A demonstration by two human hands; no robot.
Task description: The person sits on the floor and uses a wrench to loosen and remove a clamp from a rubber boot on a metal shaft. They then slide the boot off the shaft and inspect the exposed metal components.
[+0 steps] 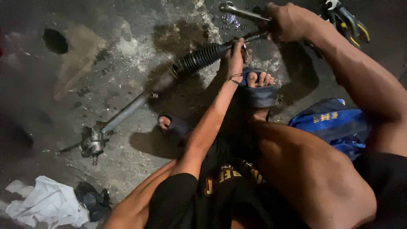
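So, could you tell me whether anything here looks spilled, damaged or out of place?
Yes: a wet, shiny patch glistens on the concrete floor just above the rack, beside the spanner in the right hand, so it looks like spilled fluid. A dark hole also breaks the floor at upper left.

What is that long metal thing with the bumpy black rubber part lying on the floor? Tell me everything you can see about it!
The long metal part lies slanted on the stained concrete floor. Its lower left end is a chunky, greasy grey metal housing. A slim grey tube climbs from there to a ribbed black rubber boot, and a thin rod pokes out beyond it. The left hand grips just past the boot; the right hand is at the rod's tip, holding a wrench. It looks worn and dirty.
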